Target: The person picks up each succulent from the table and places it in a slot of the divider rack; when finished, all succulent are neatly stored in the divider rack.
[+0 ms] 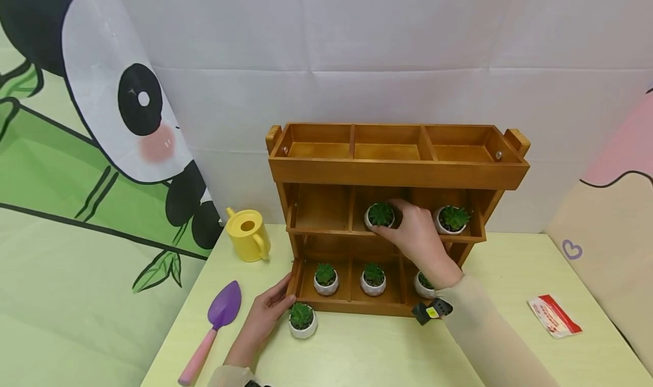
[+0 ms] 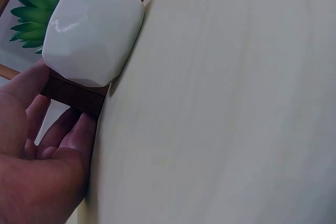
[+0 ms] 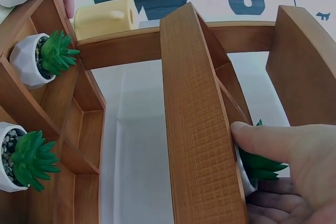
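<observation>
My right hand [image 1: 415, 234] pinches a small potted succulent [image 1: 381, 215] between thumb and fingers, at the middle compartment of the shelf's middle tier. In the right wrist view that succulent [image 3: 257, 165] is partly hidden behind the tier's front board. The wooden three-tier shelf [image 1: 398, 173] stands against the back cloth. With its thumb and fingers, my left hand [image 1: 267, 310] grips the left end of the bottom tier. Close by its thumb, another succulent in a white faceted pot [image 2: 94, 32] stands on the table, in front of the shelf's corner.
A succulent [image 1: 453, 220] sits in the middle tier's right compartment. The bottom tier holds three more, including one [image 1: 374, 279] in the middle. On the left are a yellow watering can [image 1: 248, 235] and a purple trowel [image 1: 224, 306]. A red-and-white packet [image 1: 554, 317] lies right.
</observation>
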Demonstrator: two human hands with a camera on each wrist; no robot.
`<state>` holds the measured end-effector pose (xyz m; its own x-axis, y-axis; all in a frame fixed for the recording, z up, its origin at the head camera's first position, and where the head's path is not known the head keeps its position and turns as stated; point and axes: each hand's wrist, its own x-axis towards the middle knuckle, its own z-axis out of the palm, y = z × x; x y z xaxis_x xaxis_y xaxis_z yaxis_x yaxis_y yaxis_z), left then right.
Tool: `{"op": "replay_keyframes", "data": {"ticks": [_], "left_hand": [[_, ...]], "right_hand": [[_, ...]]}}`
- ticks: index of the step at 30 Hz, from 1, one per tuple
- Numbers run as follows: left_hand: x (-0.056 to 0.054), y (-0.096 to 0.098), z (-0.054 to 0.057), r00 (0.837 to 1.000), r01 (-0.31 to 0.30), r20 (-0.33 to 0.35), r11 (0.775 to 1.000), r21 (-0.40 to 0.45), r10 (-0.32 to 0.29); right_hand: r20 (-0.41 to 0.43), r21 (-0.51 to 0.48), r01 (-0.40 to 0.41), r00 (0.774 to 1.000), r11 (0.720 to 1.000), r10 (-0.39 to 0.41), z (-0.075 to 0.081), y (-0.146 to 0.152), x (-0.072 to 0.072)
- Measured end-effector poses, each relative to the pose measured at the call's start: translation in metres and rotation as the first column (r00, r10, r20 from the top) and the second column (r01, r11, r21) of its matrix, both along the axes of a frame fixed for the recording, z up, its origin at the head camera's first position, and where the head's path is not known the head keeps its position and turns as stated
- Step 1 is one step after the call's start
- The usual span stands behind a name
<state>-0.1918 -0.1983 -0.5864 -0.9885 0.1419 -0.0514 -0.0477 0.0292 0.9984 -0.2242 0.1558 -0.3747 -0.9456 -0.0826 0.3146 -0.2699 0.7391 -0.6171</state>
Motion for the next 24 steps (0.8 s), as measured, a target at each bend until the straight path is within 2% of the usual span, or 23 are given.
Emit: {"op": "replay_keyframes", "data": {"ticks": [13,24], "left_hand": [[0.0,0.001,0.001,1.0,-0.014,0.002,1.0,-0.015,0.014],[0.0,0.0,-0.001,1.0,-0.011,-0.004,1.0,0.003,0.011]], "right_hand": [[-0.058,-0.042,-0.023,0.998,0.999,0.021,-0.006,0.006,0.011],[-0.131,-0.171,-0.084,0.99,0.982,0.061,-0.018,0.016,0.026]]}}
